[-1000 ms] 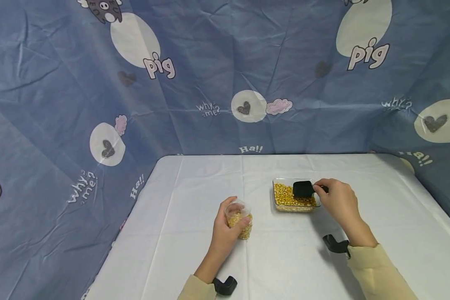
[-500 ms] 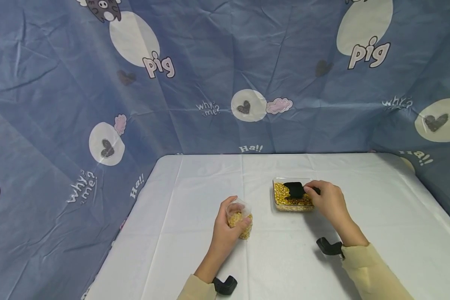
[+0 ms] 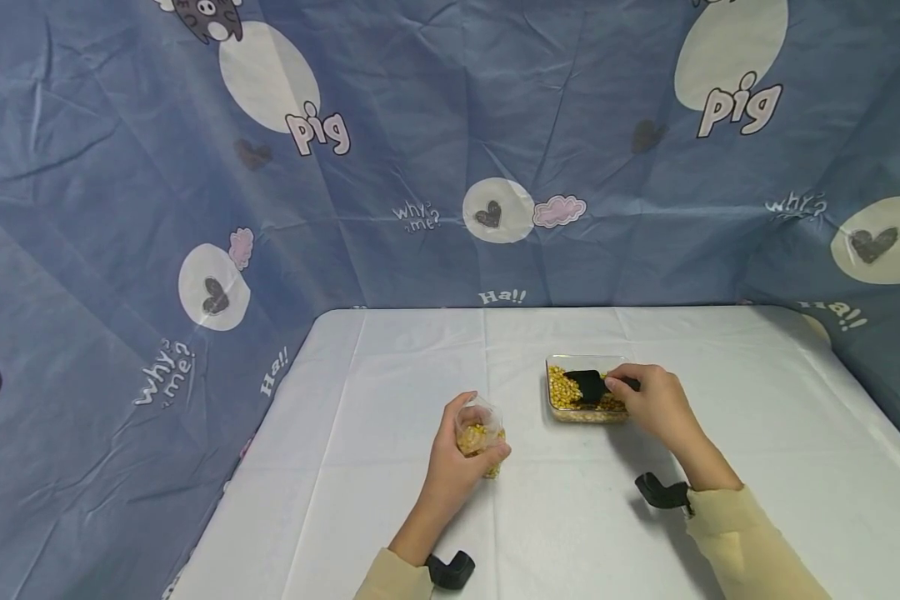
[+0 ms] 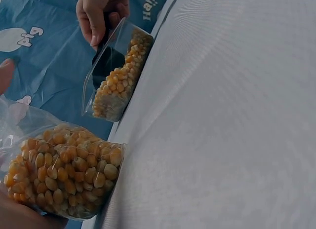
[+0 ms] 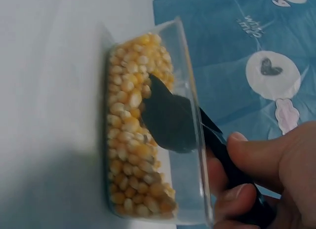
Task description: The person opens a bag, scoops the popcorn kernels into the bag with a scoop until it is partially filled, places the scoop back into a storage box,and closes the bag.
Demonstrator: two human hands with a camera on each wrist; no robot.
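Observation:
My left hand point(image 3: 450, 467) grips a clear plastic bag point(image 4: 69, 172) of yellow corn kernels, its mouth open at the top and its base at the white cloth. To the right stands a clear rectangular container point(image 3: 588, 417) partly filled with corn kernels point(image 5: 131, 125). My right hand point(image 3: 656, 404) holds a black scoop point(image 5: 170, 118) by its handle, fingers curled round it just outside the rim. The scoop's blade is inside the container, its front edge dug into the kernels and partly hidden by them.
A white cloth point(image 3: 390, 358) covers the table. Behind it and at the left hangs a blue printed curtain point(image 3: 390, 267). Black wrist mounts point(image 3: 452, 572) sit on both wrists, close above the cloth.
The right hand has moved left with the scoop, whose blade now tips down into the kernels. The left hand keeps the bag in place; its thumb has shifted slightly and the bag's mouth tilts.

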